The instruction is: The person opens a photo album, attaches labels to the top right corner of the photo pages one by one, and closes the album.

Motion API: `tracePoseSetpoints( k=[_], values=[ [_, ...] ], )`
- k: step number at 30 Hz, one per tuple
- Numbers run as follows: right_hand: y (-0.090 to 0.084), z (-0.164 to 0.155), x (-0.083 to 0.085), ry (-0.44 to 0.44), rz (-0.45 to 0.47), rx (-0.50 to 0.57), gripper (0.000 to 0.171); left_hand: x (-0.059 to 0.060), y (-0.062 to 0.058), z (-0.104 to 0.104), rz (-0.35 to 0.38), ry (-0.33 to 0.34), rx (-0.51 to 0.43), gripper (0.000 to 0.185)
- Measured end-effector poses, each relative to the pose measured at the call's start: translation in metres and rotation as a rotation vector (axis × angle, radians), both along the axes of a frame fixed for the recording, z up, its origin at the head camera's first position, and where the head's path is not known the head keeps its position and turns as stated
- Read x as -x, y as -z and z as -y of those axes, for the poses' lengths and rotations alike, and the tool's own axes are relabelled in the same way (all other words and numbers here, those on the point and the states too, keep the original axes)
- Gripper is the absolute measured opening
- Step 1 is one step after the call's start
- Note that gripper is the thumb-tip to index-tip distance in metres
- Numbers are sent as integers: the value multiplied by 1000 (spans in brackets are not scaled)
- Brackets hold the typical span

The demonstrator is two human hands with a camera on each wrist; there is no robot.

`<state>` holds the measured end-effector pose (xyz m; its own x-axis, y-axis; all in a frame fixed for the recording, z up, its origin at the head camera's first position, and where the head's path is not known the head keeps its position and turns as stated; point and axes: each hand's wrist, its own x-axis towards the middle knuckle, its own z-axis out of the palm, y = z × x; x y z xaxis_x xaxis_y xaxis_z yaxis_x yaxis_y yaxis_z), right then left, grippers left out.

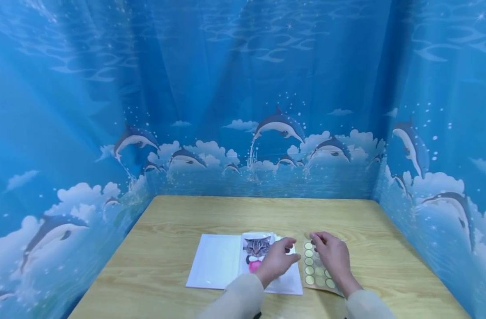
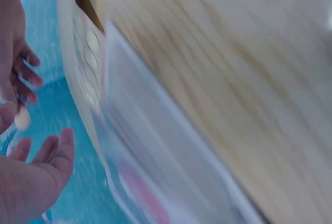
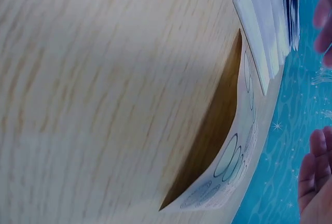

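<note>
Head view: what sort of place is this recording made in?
Probably a makeshift recording booth, not a lived-in room: a wooden table enclosed on three sides by a blue dolphin-print curtain, with only an open album and a round-sticker sheet on it.

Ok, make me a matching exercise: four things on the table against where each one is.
Things:
1. cat picture
2. sticker sheet
3. left hand
4. white sheet

Places:
A. under the right hand, right of the booklet
B. leftmost, lying flat on the table
C. over the booklet's right page
D. on the booklet, just left of the left hand

Pairs: 1-D, 2-A, 3-C, 4-B
</note>
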<state>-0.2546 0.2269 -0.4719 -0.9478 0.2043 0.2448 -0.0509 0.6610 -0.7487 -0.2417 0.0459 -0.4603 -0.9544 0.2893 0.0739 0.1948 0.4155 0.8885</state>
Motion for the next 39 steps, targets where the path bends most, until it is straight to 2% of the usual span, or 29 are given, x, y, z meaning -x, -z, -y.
tracePoseSetpoints(
  k=[4, 9, 13, 19, 24, 32, 39],
  values=[
    [2, 2, 2, -31, 6, 59, 29, 4, -3, 31, -71, -7, 79, 44],
    [2, 7, 3, -56, 16, 114, 29, 8, 2, 63, -83, -56, 161, 42],
    [3, 11, 6, -64, 24, 123, 31, 9, 9, 78, -104, -68, 266, 45],
    [8, 16, 13, -88, 44, 112, 32, 2, 18, 83, -156, -8, 463, 62],
    [14, 24, 20, -98, 34, 64, 36, -5, 23, 83, -207, 35, 557, 68],
    [22, 40, 30, -126, 22, 19, 32, -8, 27, 84, -231, 46, 626, 66],
    [24, 52, 34, -143, 45, 0, 27, -8, 26, 87, -213, 51, 618, 66]
  ],
)
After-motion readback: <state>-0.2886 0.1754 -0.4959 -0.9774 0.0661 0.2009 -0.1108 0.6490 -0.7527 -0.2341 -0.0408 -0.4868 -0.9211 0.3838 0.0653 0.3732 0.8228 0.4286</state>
